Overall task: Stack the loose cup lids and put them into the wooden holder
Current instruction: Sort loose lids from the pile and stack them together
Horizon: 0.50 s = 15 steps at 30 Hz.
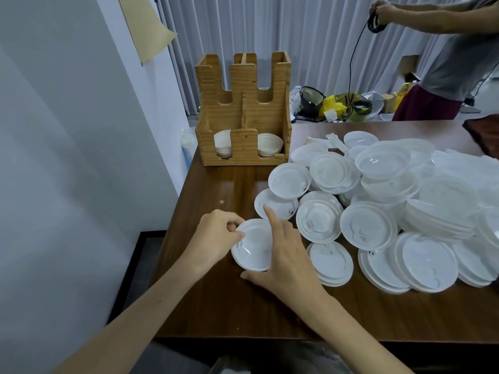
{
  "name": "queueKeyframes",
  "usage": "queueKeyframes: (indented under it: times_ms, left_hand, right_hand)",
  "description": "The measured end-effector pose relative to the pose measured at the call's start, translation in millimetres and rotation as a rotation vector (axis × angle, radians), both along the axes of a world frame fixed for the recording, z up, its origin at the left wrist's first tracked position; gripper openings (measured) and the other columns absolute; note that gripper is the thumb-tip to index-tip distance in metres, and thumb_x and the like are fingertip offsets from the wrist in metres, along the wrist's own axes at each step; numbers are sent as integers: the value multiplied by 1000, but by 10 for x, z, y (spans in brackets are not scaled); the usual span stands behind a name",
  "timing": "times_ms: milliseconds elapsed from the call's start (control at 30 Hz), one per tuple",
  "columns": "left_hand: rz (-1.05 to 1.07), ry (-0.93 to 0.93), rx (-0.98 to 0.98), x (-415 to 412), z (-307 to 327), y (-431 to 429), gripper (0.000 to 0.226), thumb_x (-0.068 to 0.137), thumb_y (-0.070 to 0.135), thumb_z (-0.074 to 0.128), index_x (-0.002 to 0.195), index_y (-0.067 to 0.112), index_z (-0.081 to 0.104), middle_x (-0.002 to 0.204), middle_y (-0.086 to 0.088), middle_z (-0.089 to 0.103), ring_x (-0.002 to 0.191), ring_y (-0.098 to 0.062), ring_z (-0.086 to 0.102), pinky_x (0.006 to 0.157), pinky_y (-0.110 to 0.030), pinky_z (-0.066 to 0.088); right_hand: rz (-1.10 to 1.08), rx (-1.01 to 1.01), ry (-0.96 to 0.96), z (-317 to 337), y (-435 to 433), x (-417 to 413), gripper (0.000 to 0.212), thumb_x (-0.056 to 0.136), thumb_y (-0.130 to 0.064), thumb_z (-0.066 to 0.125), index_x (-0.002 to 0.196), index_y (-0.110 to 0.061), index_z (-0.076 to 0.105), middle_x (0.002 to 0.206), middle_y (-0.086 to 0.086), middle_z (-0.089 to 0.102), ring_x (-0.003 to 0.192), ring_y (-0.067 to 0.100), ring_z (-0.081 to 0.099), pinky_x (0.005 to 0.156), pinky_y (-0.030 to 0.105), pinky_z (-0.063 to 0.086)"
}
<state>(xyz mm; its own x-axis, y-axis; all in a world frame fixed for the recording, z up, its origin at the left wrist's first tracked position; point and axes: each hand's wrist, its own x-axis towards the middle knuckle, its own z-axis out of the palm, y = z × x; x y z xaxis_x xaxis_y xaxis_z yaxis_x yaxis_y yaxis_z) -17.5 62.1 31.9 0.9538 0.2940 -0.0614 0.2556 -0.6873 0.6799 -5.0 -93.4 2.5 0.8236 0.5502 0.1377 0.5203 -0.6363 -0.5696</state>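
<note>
Squaring up a lid stack (253,247) at six o'clock: left hand (216,236) pinches its rim, right hand (286,252) overlaps it, forefinger straight, grip unclear. Next, probably more lids, then the wooden holder (243,147) at twelve.

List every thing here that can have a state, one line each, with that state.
Small stack of white round plastic lids, lying flat, held.
Left hand, pinching that stack's rim.
Right hand, against the stack, index finger straight.
Tall wooden holder, upright, front slots hold short lid stacks.
Loose white plastic lids, heaped unsorted.
</note>
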Motion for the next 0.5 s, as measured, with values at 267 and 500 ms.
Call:
queueKeyframes:
  times_ms: [267, 500]
  left_hand:
    - [49, -61, 114, -60, -95, 4, 24, 82, 13, 70, 104, 21, 67, 74, 17, 53, 69, -7, 58, 60, -10, 46]
    - [87, -109, 115, -93, -186, -4, 22, 83, 14, 69, 103, 22, 66, 74, 17, 52, 68, -6, 56, 57, -6, 41]
  right_hand:
    - [3, 85, -14, -63, 28, -29, 113, 69, -40, 82, 139, -40, -6, 143, 0, 34, 122, 12, 35, 98, 17, 20]
    - [-3, 123, -28, -114, 20, -57, 111, 70, -40, 81, 142, -40, -3, 141, -1, 32, 122, 11, 31, 100, 19, 22]
